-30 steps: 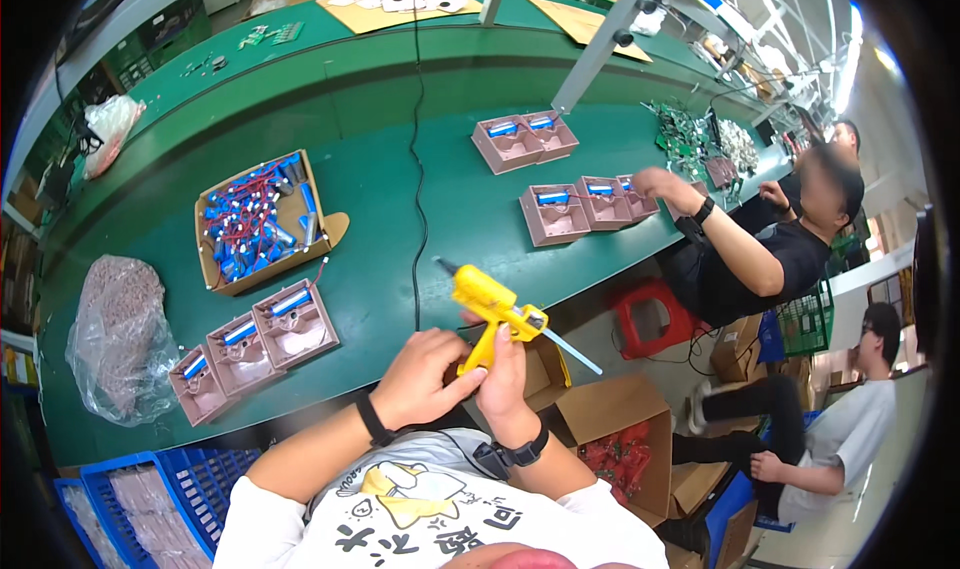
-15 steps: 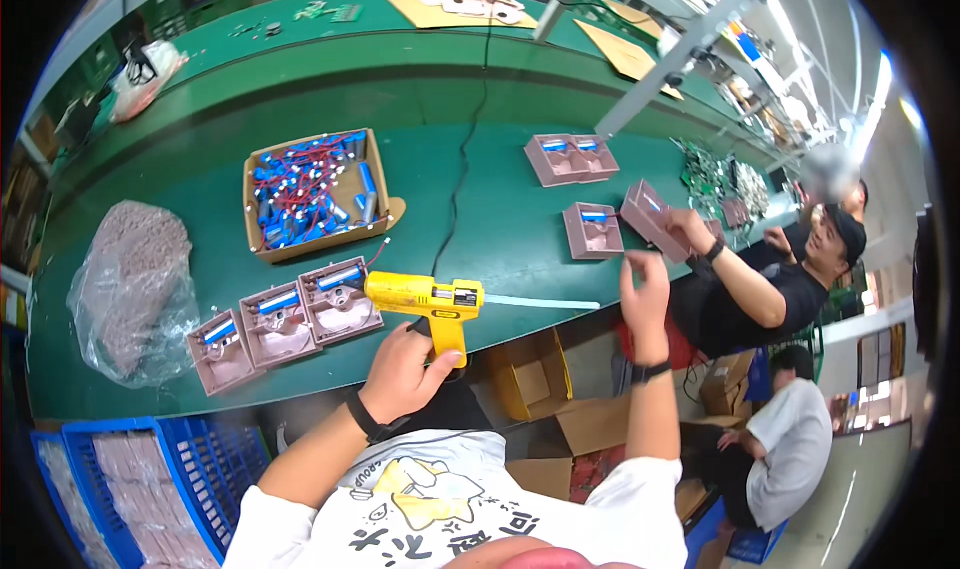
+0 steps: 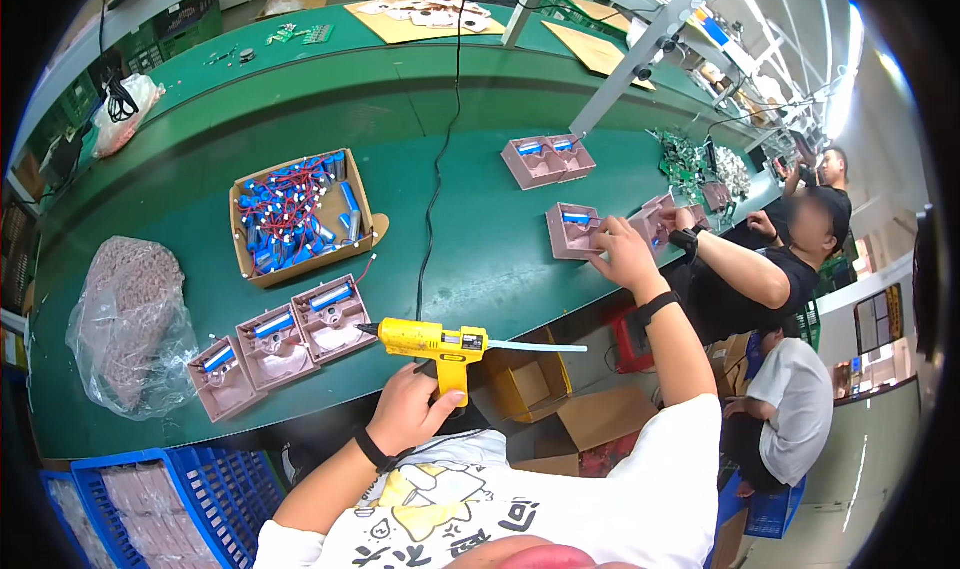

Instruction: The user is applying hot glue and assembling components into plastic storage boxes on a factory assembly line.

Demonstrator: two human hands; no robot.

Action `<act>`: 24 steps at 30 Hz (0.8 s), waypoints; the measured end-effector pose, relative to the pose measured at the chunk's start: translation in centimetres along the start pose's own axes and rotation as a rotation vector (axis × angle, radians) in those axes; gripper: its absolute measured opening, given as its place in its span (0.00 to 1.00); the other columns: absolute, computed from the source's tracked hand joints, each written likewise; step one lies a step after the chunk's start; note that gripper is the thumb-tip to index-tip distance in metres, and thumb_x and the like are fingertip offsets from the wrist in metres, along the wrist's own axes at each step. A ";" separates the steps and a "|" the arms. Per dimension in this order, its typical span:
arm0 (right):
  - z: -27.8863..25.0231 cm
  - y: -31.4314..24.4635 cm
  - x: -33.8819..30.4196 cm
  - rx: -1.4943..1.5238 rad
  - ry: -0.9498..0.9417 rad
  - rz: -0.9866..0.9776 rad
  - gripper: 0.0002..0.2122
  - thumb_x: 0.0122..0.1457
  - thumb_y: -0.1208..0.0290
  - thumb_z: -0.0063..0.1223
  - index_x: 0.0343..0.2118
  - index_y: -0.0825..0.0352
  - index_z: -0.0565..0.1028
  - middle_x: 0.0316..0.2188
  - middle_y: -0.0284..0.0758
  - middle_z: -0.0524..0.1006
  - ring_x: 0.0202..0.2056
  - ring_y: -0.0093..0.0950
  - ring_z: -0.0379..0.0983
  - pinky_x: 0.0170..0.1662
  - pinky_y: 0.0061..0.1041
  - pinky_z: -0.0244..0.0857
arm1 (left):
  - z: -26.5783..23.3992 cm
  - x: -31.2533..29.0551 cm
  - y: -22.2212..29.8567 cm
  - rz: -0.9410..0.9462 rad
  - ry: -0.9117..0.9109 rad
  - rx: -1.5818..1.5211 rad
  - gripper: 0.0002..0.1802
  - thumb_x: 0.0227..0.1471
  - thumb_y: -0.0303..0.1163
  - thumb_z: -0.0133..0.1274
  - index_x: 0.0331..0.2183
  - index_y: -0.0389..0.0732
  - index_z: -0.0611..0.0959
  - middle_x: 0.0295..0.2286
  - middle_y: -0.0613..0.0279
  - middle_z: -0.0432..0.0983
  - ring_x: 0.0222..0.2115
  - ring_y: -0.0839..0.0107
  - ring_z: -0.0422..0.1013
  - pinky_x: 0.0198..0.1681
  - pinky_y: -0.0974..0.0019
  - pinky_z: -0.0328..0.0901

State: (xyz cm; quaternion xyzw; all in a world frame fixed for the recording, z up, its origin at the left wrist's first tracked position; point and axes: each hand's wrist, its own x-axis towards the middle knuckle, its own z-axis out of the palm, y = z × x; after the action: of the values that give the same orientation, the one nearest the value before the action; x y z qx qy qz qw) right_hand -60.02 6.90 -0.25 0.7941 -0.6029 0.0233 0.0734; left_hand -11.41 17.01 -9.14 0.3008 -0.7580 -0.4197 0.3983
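Observation:
My left hand (image 3: 408, 409) is wrapped around the handle of a yellow hot glue gun (image 3: 425, 341), with a pale glue stick out of its back end. Its nozzle points left, close to the nearest of three joined pink plastic housings (image 3: 335, 319), each with a blue battery cell inside. Over on the right, my right hand (image 3: 630, 259) has its fingers and thumb closed at the right side of another pink housing (image 3: 572, 237), which also holds a blue cell. The fingertips partly cover that edge.
A cardboard box (image 3: 375, 231) of blue cells with red wires stands behind, beside a plastic bag of pink parts (image 3: 130, 319). Another pair of housings (image 3: 550, 164) sits farther back. A co-worker's hand (image 3: 690, 219) handles a housing at right, near green circuit boards (image 3: 685, 169). A black cable (image 3: 432, 199) crosses the table.
My right hand has moved forward and left to the single pink housing. The glue gun's nozzle has pulled back from the battery cell. The co-worker's housing has been lowered toward the table.

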 end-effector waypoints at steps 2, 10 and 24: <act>0.1 -1.8 0.7 -0.009 -0.024 0.093 0.10 0.60 0.63 0.68 0.39 0.64 0.86 0.41 0.45 0.83 0.48 0.48 0.83 0.57 0.46 0.77 | 0.1 0.0 0.1 -0.003 -0.005 -0.014 0.14 0.67 0.41 0.65 0.39 0.39 0.89 0.29 0.51 0.83 0.33 0.43 0.78 0.41 0.46 0.71; 3.9 -4.9 6.3 0.081 -0.045 0.701 0.16 0.62 0.56 0.63 0.35 0.67 0.88 0.34 0.51 0.87 0.41 0.52 0.87 0.50 0.49 0.82 | -0.2 0.3 0.3 0.003 -0.071 0.007 0.14 0.65 0.40 0.66 0.39 0.38 0.89 0.33 0.50 0.84 0.36 0.43 0.79 0.43 0.45 0.72; 1.6 6.4 18.4 -0.426 0.134 -0.245 0.08 0.63 0.67 0.62 0.43 0.57 0.87 0.54 0.36 0.84 0.50 0.37 0.84 0.48 0.40 0.80 | -1.3 1.2 2.5 0.028 -0.050 0.041 0.16 0.61 0.39 0.69 0.41 0.35 0.90 0.44 0.45 0.87 0.45 0.41 0.81 0.51 0.47 0.75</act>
State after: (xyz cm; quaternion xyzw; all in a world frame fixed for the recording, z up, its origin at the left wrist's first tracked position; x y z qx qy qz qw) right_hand -61.29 -12.60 1.05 0.8246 -0.4870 -0.0610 0.2813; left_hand -11.20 16.72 -6.12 0.2877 -0.7804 -0.4056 0.3791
